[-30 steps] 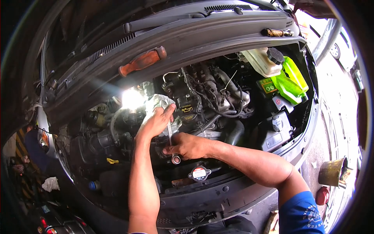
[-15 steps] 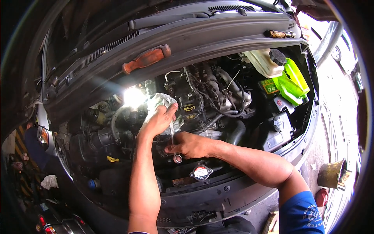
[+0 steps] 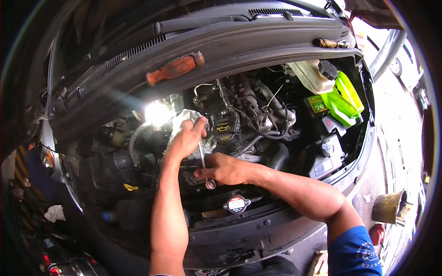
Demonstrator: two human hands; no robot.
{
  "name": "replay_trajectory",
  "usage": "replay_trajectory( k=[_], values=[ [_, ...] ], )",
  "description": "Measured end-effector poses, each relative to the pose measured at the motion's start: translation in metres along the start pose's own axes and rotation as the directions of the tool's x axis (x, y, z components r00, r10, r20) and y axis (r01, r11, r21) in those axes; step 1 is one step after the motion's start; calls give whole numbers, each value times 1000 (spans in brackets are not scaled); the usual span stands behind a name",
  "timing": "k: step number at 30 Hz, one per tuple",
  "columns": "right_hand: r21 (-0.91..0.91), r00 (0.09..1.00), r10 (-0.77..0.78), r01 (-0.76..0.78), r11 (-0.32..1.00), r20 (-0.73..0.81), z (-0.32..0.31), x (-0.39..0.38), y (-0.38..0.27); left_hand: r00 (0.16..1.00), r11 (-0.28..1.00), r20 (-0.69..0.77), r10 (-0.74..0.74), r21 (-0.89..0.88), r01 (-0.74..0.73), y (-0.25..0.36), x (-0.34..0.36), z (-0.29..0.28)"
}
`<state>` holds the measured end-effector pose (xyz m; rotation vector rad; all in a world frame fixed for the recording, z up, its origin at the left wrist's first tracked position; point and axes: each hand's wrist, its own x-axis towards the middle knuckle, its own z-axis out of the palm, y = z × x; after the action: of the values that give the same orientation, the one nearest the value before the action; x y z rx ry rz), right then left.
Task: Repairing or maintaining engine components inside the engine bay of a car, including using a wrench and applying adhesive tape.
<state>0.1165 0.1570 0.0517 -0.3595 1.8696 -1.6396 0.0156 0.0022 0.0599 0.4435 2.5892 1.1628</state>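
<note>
Up-left of the radiator cap [image 3: 236, 204], our left hand [image 3: 187, 140] pinches the ring-ended wrench [image 3: 202, 154] by its far end; long axis slopes capward, ring lowest. Our right hand [image 3: 225, 169], nearer the cap, curls at the lower shaft; whether gripping, we can't tell.

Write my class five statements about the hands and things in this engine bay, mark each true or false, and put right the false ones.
1. The left hand and right hand are both on the wrench. True.
2. In the picture, the left hand is lower than the right hand. False: it is higher.
3. An orange handle lies on the ledge. True.
4. The right hand grips the orange handle. False: neither hand touches it.
5. The radiator cap is lower in the picture than the wrench. True.
</note>
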Motion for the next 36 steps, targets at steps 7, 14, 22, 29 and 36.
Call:
replay_trajectory(
  k=[7, 14, 22, 29, 36],
  values=[
    [9, 985, 4, -3, 1000, -173, 3, -3, -29, 978, 972, -169, -123, -219, 85, -10, -5, -20],
    [125, 949, 74, -37, 992, -307, -17, -7, -33, 955, 953, -273, -120, -301, 34, -9, 5, -7],
    [90, 814, 8, 55, 994, -581, -90, -27, -38, 826, 988, -552, 109, -28, -150, -40, 20, 1],
    [-245, 564, -65, -251, 936, -823, -154, -37, 4, 941, 991, -329, 77, -77, -108, -34, 17, -3],
    [-528, 523, -259, -471, 707, -812, -198, -21, 26, 883, 974, -417, 214, 20, -227, -52, 13, 4]
  ],
)
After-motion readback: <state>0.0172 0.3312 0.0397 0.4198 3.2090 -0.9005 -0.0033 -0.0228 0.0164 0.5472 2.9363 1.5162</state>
